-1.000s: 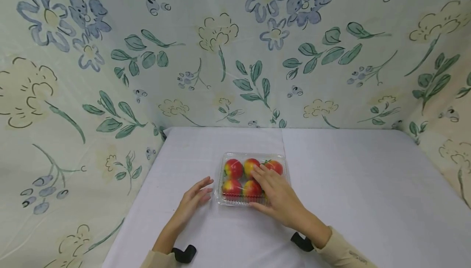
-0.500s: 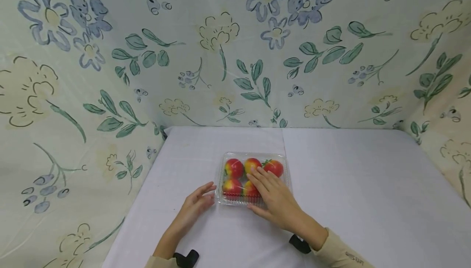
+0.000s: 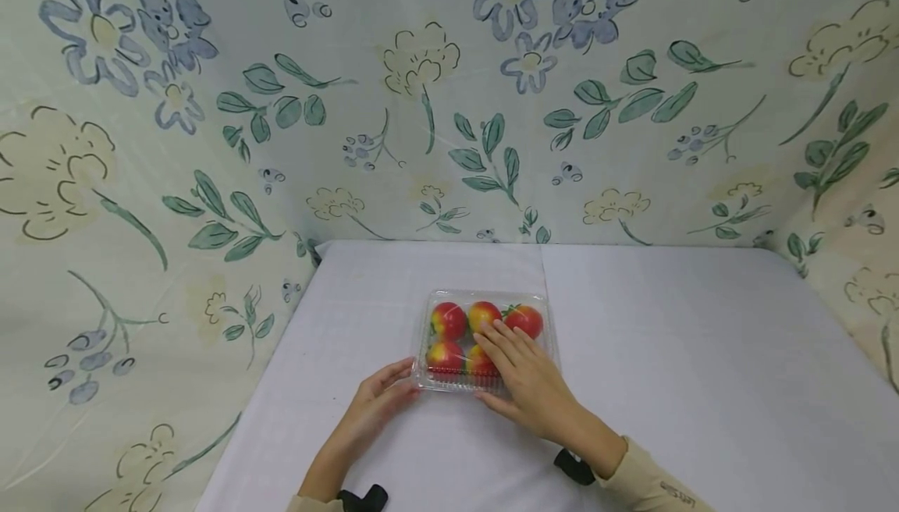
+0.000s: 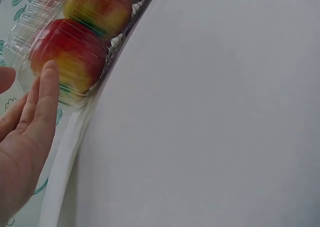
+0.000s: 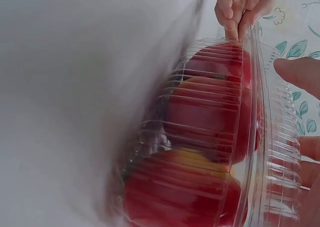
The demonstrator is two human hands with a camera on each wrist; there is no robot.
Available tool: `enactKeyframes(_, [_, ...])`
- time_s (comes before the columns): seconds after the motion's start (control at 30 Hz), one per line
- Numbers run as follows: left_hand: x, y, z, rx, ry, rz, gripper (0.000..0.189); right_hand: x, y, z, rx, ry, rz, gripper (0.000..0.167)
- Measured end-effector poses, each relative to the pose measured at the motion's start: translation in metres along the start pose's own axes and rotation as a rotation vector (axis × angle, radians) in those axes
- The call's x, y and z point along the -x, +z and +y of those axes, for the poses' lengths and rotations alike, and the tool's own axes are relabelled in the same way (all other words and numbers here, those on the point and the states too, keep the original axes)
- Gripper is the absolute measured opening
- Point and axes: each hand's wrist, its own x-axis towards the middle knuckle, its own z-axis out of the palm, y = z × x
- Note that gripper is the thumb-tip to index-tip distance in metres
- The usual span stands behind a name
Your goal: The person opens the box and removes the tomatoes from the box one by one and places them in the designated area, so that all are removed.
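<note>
A clear plastic clamshell box lies on the white table, its ribbed lid down. Inside it are several red-and-yellow fruits, which look like apples; one at the back right has green leaves on top. My right hand lies spread over the right part of the lid, hiding some fruit beneath it. With its fingers nearly straight, my left hand touches the box at the front left corner. In the left wrist view, the left fingers lie along the end of the box.
A white cloth covers the table. Behind it and at both sides hangs a flower-printed curtain. Black wrist mounts show below the hands.
My left hand has moved right, from beside the box until its fingers meet the left front corner. My right hand has slid slightly on the lid; the box stays in place.
</note>
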Motion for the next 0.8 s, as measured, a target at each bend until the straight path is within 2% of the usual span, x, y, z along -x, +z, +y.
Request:
enactKeyframes(0.3, [0.0032, 0.003, -0.0003, 0.033, -0.034, -0.011, 0.056, 0.0029, 0.0034, 0.0014, 0.008, -0.011, 0.014, 0.086])
enactKeyframes(0.8, [0.0033, 0.0062, -0.0018, 0.095, -0.059, -0.023, 0.049, 0.0049, 0.0059, 0.0026, 0.005, -0.028, 0.02, 0.073])
